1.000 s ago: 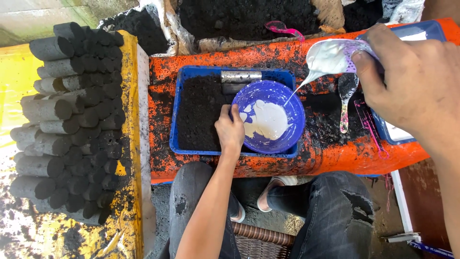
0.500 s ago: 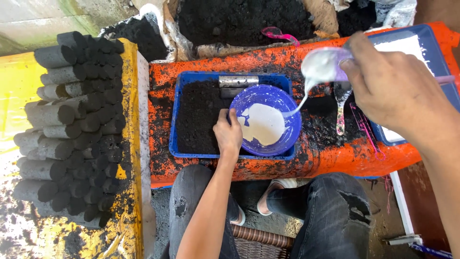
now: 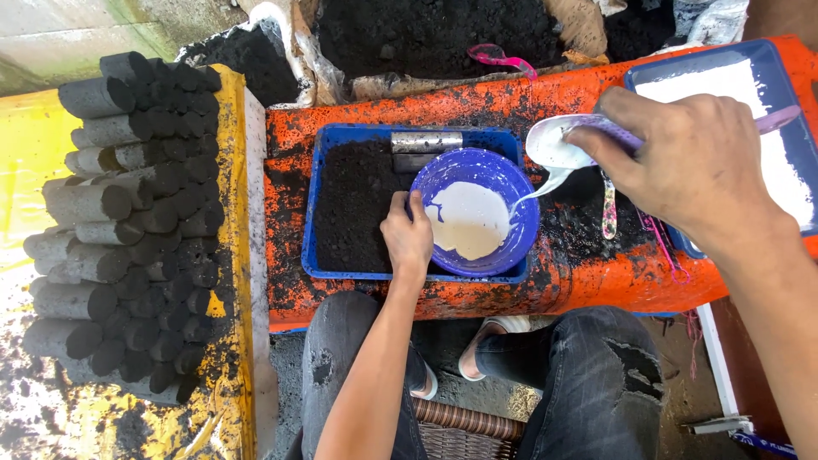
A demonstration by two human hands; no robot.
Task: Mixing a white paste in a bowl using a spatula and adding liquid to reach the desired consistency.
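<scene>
In the blue tray (image 3: 317, 255) on the orange worktop (image 3: 596, 281), a blue bowl (image 3: 520, 230) of white liquid (image 3: 469, 221) sits right of black powder (image 3: 354, 204); the left hand (image 3: 407, 238) rests on the bowl's left rim, fingers curled over it; the right hand (image 3: 690, 166), fingers closed on its handle, tilts a scoop (image 3: 550, 145), pouring white into the bowl; far left, dark cylinders (image 3: 128, 221) lie stacked.

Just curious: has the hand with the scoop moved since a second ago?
Yes. The right hand with the scoop has tipped lower and closer to the bowl rim.
</scene>
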